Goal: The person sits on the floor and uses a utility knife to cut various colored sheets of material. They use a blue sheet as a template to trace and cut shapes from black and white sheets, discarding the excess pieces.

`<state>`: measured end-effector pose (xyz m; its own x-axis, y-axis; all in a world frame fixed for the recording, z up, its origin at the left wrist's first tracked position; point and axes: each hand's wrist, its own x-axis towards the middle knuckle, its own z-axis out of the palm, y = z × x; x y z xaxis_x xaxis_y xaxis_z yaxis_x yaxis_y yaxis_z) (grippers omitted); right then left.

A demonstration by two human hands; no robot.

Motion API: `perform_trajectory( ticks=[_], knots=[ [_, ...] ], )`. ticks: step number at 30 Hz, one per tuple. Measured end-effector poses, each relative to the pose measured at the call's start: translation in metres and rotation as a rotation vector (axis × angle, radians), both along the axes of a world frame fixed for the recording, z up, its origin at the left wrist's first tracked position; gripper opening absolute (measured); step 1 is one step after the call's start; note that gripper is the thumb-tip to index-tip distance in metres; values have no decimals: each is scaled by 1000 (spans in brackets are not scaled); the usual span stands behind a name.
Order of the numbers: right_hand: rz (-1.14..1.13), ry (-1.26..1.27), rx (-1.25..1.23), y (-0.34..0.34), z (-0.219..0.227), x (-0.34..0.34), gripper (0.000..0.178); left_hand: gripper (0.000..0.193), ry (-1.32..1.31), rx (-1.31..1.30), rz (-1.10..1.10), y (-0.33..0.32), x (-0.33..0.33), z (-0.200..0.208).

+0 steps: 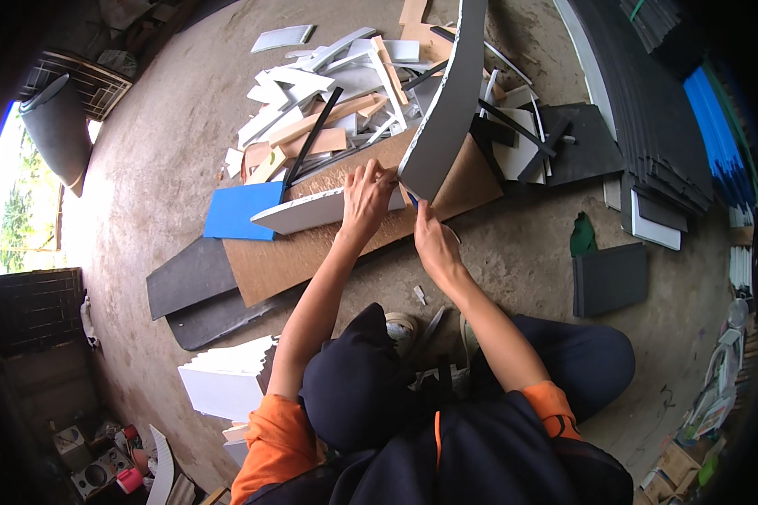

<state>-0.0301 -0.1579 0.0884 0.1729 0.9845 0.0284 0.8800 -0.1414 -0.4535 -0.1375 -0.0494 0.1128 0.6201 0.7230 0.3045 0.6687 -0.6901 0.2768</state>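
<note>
My left hand (367, 200) is closed on the inner end of a short grey foam strip (305, 213), which stretches left from it. A long grey foam strip (451, 114) rises away in a bend, its lower end meeting the short strip near my fingers. My right hand (436, 244) is closed round a slim blue utility knife (413, 200), mostly hidden by the fingers, with its tip at the corner where the strips meet. Under both hands lies a brown board (265, 269) on the floor. A blue sheet (237, 209) lies by the short strip's left end.
Beyond the board is a heap of white, tan and black foam offcuts (312, 93). Dark sheets (195, 278) lie at the left, beside a white foam stack (223, 383). Dark foam sheets (648, 109) are stacked at the far right; a dark block (611, 280) sits nearer.
</note>
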Motion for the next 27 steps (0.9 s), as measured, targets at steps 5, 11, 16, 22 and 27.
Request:
perform_trajectory(
  ticks=[5,11,16,22,27],
  knots=[
    [-32,45,-104,12,1,-2,39,30,-160,-52,86,-5,6,-6],
    [-83,62,-221,31,12,-11,26,32,-187,31,29,2,0,-10],
    [-230,225,-440,19,-73,-4,19,41,-120,63,13,-25,-4,-19],
    [-143,185,-363,4,-61,5,17,26,-209,-15,79,-6,5,-12],
    [-129,137,-396,9,-20,15,19,21,-84,18,57,-2,-3,-15]
  ],
)
